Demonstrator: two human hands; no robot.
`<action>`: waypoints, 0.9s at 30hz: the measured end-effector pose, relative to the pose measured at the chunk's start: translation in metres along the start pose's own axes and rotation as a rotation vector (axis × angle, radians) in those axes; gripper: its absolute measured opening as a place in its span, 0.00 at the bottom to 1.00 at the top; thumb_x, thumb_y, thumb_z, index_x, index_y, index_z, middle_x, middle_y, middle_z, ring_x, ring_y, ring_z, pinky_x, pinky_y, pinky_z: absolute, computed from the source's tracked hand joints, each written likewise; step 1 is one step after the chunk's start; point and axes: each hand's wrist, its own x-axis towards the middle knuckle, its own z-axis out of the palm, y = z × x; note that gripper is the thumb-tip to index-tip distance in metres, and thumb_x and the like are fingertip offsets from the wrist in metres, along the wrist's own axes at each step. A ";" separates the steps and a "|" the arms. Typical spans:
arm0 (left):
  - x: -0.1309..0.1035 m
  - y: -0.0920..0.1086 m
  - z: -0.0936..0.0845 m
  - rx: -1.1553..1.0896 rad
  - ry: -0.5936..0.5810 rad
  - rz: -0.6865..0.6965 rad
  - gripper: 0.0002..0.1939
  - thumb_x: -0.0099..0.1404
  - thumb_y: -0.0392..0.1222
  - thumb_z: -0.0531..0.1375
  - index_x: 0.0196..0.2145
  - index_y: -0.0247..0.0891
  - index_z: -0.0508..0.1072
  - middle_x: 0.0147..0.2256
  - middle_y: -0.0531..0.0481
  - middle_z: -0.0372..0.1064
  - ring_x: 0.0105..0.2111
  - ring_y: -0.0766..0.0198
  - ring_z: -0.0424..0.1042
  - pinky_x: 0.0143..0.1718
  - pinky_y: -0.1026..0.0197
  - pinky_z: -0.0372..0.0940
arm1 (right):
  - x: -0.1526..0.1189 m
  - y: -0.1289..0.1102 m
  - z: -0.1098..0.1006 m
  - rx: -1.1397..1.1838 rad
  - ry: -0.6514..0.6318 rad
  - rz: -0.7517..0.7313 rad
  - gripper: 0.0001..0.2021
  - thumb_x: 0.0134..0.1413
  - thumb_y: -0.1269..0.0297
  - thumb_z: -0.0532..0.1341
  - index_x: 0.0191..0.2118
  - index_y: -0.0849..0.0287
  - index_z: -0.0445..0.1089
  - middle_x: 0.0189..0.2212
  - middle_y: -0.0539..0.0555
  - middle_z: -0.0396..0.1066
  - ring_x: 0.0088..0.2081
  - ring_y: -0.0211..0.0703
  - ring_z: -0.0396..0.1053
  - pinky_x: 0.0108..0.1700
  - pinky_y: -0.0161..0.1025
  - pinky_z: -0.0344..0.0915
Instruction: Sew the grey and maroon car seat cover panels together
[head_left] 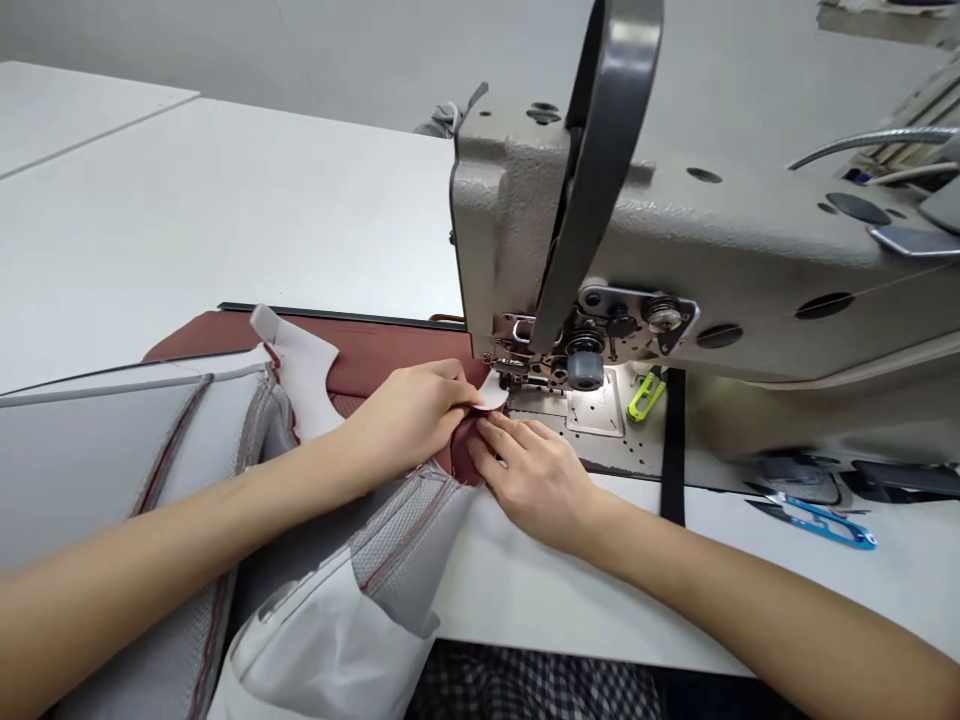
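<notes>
Narrow pinch at the fingertips of the left hand (409,415), closed on a small pale grey edge (491,393) of the grey-and-maroon padded fabric cover (292,440). Likewise narrow at the right hand (536,482), with fingertips and thumb drawn close on a dark maroon fabric patch (466,452) of the same cover, between both hands. From this double grip, spread out broadly from 7 to 10 o'clock, partly under the left forearm, with grey mesh (412,530) at 7 o'clock and a smooth pale flap (300,365) at 10. Just beside the pinched edge, at 1 o'clock, the presser foot area (514,378) of a textured grey metal sewing machine (510,190). Near 3 o'clock, lying on the machine bed, yellow-green thread snips (646,395); farther off, between 3 and 4, blue-handled snips (829,524) on the white tabletop (525,590).
</notes>
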 end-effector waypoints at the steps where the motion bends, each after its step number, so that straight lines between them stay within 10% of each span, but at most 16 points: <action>1: 0.000 0.000 0.002 0.011 -0.007 0.008 0.15 0.65 0.36 0.52 0.38 0.41 0.80 0.33 0.50 0.72 0.34 0.64 0.72 0.37 0.64 0.64 | -0.002 -0.003 0.000 -0.001 0.004 0.000 0.14 0.63 0.76 0.51 0.46 0.72 0.72 0.47 0.68 0.72 0.52 0.54 0.68 0.46 0.45 0.68; 19: 0.025 0.015 0.010 0.256 -0.039 0.001 0.11 0.62 0.31 0.54 0.29 0.38 0.76 0.30 0.48 0.72 0.30 0.61 0.71 0.29 0.62 0.58 | -0.011 0.021 0.008 0.075 0.034 0.052 0.16 0.62 0.77 0.52 0.51 0.71 0.71 0.51 0.66 0.72 0.54 0.50 0.68 0.58 0.47 0.65; 27: 0.021 0.014 0.025 0.078 0.014 -0.062 0.09 0.64 0.36 0.56 0.28 0.39 0.75 0.30 0.53 0.73 0.30 0.64 0.72 0.29 0.65 0.59 | -0.014 0.014 0.000 0.141 0.036 0.044 0.12 0.61 0.78 0.52 0.40 0.65 0.73 0.37 0.54 0.75 0.24 0.37 0.64 0.24 0.40 0.57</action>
